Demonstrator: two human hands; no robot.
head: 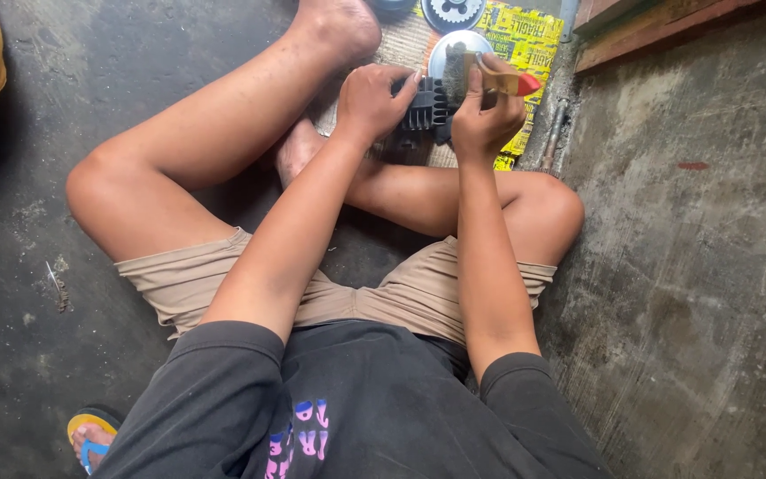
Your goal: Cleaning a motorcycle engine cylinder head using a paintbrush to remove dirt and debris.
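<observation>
I sit cross-legged on a concrete floor. My left hand point(372, 98) grips a black finned engine part point(425, 108) held in front of my shins. My right hand point(487, 113) holds a paintbrush point(489, 78) with a wooden handle and red tip, its bristles resting on the top of the finned part. A round silver bowl point(454, 46) sits just behind the part.
A yellow printed cardboard sheet point(525, 40) lies under the work. A toothed sprocket point(452, 11) lies at the top edge. Wooden planks point(649, 27) lean at upper right. Another person's foot in a blue and yellow sandal point(90, 435) shows at lower left.
</observation>
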